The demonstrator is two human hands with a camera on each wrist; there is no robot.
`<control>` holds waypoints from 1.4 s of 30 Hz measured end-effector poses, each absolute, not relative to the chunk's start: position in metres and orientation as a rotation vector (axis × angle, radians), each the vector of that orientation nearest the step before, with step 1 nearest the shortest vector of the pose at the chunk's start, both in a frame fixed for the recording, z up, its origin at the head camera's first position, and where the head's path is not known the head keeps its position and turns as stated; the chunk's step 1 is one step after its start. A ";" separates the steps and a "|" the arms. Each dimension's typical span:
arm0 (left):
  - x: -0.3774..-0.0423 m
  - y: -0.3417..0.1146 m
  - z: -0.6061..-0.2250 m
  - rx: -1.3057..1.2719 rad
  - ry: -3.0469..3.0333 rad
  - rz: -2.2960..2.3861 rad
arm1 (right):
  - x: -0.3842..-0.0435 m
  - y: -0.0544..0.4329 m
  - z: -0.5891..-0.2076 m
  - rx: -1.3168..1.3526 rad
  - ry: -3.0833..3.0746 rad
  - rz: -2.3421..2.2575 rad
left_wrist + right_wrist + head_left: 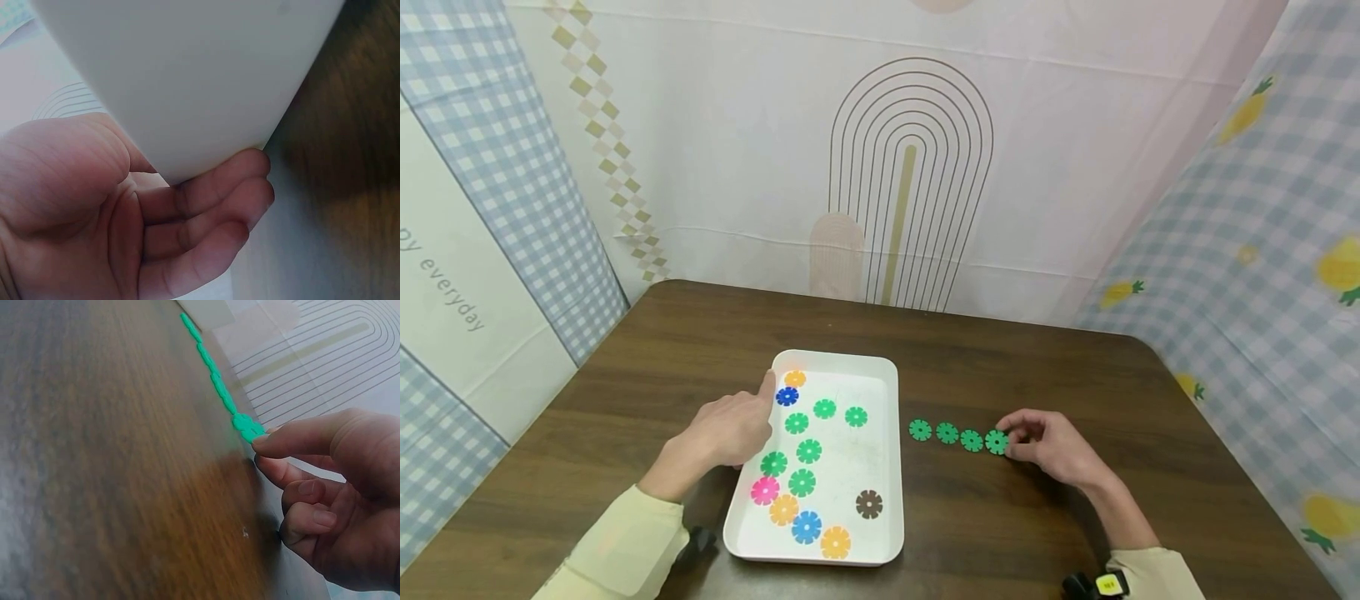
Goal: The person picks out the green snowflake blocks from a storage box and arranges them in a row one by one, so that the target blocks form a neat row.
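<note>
A white tray point(889, 467) stands on the table, and my left hand point(733, 427) grips its left side. The thumb lies along the rim, while the other fingers point(219, 187) curl against the outer wall in the left wrist view. Right of the tray, my right hand point(1052, 446) pinches a green notched disc point(997, 442) between thumb and fingertips. In the right wrist view this disc point(248, 427) is slightly tilted at the end of a row. Three more green discs, including a middle one point(947, 432), lie flat in that row towards the tray.
Inside the tray lie several green discs point(808, 451), a pink disc point(765, 491), a dark blue disc point(787, 396), a lighter blue disc point(807, 527), three orange discs point(835, 542) and a brown disc point(869, 504). Patterned cloth point(745, 150) hangs behind the brown wooden table point(1015, 367).
</note>
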State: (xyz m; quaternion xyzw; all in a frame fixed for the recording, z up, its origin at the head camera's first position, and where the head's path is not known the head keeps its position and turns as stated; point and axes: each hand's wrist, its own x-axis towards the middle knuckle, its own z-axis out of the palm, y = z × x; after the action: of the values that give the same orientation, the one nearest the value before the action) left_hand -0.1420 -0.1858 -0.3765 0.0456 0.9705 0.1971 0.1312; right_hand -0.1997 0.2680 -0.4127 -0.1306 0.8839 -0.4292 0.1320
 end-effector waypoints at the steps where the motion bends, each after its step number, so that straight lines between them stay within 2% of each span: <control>1: -0.142 -0.186 -0.377 0.134 2.818 0.572 | -0.200 0.268 -0.413 -0.382 2.569 -1.241; 28: -0.138 -0.186 -0.377 0.136 2.829 0.592 | -0.197 0.261 -0.402 -0.405 2.690 -1.168; 42: -0.141 -0.185 -0.375 0.127 2.826 0.570 | -0.190 0.208 -0.367 -0.588 2.655 -1.240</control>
State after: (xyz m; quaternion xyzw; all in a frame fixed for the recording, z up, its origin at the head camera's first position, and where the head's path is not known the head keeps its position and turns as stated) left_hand -0.1406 -0.1853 -0.3751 0.0437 0.9713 0.1960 0.1276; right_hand -0.1903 0.2079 -0.3669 -0.1961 0.8857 -0.4137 0.0765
